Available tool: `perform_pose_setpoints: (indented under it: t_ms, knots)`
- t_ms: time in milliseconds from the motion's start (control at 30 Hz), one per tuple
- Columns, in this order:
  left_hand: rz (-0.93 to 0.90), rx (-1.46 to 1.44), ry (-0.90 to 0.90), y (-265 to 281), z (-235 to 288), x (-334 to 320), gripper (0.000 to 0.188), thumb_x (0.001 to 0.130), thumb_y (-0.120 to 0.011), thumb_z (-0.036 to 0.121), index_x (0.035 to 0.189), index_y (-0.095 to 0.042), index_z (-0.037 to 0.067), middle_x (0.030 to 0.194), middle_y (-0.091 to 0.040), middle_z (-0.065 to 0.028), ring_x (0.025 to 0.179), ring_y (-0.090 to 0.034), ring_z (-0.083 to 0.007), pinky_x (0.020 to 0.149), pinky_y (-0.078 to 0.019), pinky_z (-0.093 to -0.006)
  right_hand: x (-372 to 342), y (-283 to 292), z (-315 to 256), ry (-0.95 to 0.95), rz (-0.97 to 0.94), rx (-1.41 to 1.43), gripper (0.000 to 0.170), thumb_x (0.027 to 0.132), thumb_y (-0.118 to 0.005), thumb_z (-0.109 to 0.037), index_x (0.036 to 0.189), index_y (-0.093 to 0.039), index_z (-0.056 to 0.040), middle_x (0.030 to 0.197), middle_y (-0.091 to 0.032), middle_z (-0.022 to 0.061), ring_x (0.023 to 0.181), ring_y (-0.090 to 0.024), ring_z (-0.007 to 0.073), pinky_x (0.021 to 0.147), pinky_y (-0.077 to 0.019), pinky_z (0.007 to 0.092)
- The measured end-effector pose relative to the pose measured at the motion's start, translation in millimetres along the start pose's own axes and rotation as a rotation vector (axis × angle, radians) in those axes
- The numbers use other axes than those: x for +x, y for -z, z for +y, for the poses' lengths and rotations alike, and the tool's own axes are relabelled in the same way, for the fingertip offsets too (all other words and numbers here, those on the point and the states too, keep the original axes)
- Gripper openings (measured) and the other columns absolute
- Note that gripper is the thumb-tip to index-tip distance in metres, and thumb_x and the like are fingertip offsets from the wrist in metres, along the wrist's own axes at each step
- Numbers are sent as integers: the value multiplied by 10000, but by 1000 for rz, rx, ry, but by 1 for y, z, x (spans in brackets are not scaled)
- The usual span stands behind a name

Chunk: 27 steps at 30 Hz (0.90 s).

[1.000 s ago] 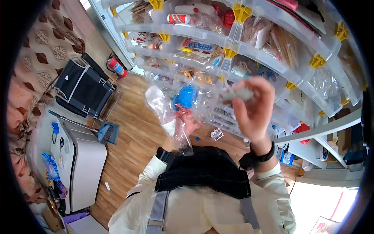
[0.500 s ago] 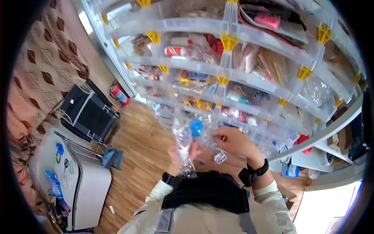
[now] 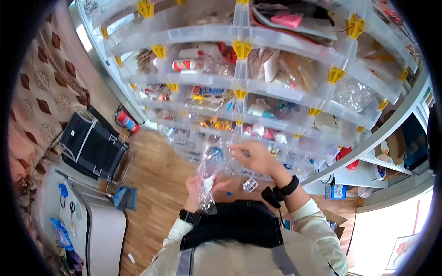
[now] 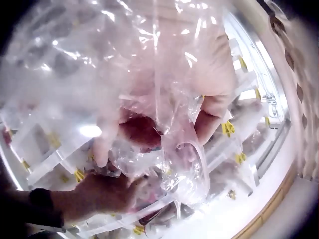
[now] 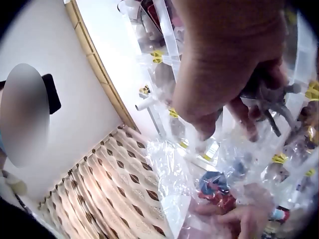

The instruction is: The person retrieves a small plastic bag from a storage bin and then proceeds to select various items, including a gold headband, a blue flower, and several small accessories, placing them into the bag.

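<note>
My left hand [image 3: 192, 189] grips crinkled clear plastic bags [image 3: 207, 180]. A blue item [image 3: 215, 152] shows through the plastic, and the right wrist view has this blue item [image 5: 214, 183] beside something red [image 5: 222, 200]. To the right of the bags, close to their upper end, is my right hand [image 3: 256, 157] with curled fingers. In the right wrist view that hand [image 5: 227, 74] holds a small grey object [image 5: 279, 107] with thin protruding parts. Plastic covers much of my left hand [image 4: 212, 79] in the left wrist view.
Clear drawers [image 3: 276, 87] with yellow clips and assorted goods stand ahead. A folded black chair [image 3: 94, 145], a fire extinguisher [image 3: 126, 120], a dustpan [image 3: 125, 198] and a grey-white cabinet [image 3: 106, 230] are at left. A small white item [image 3: 250, 185] lies below my right hand.
My right hand has come down from its raised position to beside the bags. The bags hang more upright in my left hand, and the head view has shifted, with more drawers showing.
</note>
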State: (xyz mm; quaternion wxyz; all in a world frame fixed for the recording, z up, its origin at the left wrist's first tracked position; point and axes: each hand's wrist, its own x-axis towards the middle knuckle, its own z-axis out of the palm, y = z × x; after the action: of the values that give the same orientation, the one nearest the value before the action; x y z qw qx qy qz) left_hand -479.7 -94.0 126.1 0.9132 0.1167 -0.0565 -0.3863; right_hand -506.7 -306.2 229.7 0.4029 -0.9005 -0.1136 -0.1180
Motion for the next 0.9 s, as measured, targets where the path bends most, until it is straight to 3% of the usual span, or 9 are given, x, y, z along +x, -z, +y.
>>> perform_pose_setpoints:
  t_ms: [67,267,333,400,467,600,667,767,900]
  knots:
    - [-30,-51,18,-4,1,0,608,644,-493,239,1169,-386,-47,1093,-495,-193,1033,-471,-287,933,-222,-604,2,2,-5,-77,-50,47,234,746,-540,-234,890,-618,-67,775,-597,150,719,-566,309,653,-445,357]
    - [90,183,175,12,2,-4,630,680,-457,231,1213,-309,-70,1106,-482,-211,1006,-484,-319,922,-325,-508,5,-15,9,-111,14,40,233,718,-602,-268,814,-633,-58,736,-606,121,667,-574,268,619,-443,330]
    - [23,179,148,9,0,-4,576,701,-438,206,1190,-333,-79,1061,-502,-219,955,-513,-333,918,-353,-475,1,-13,3,-73,262,121,131,696,-630,-169,750,-630,-50,674,-592,91,629,-550,223,607,-419,312]
    - [191,-26,-201,-6,-5,-3,557,701,-428,267,1133,-392,-82,1055,-506,-216,955,-520,-337,876,-398,-477,-1,-10,-3,10,362,63,48,691,-622,-69,732,-621,-45,629,-563,64,607,-513,199,619,-390,294]
    - [181,-78,-267,2,0,-3,470,727,-416,237,1066,-439,-88,971,-535,-205,902,-541,-336,827,-448,-444,-8,-1,-20,178,310,15,40,711,-600,-46,744,-623,-41,617,-545,51,609,-488,194,638,-371,282]
    - [-24,-270,-215,1,5,-2,279,750,-464,166,948,-480,-30,832,-472,-87,664,-409,-141,643,-517,-241,-14,2,-26,164,316,228,153,739,-564,-17,890,-573,-39,733,-543,48,689,-467,148,687,-369,260]
    - [-63,-699,-15,-23,9,-9,283,698,-515,115,946,-482,-16,807,-407,-47,639,-328,-96,629,-500,-221,-21,20,-32,33,240,396,234,763,-517,14,989,-482,-31,819,-506,51,748,-453,116,720,-357,238]
    - [-121,-701,-100,-23,4,-14,247,719,-532,132,944,-483,43,817,-408,-35,646,-346,-88,603,-514,-236,-24,28,-35,208,287,713,288,742,-498,72,997,-403,-23,936,-466,86,851,-457,141,753,-357,233]
    - [-185,-756,-118,-29,7,-21,235,734,-547,114,953,-494,48,816,-437,-33,656,-377,-86,591,-515,-244,-32,30,-45,348,207,367,258,706,-531,120,913,-465,-19,939,-529,102,893,-510,172,763,-411,279]
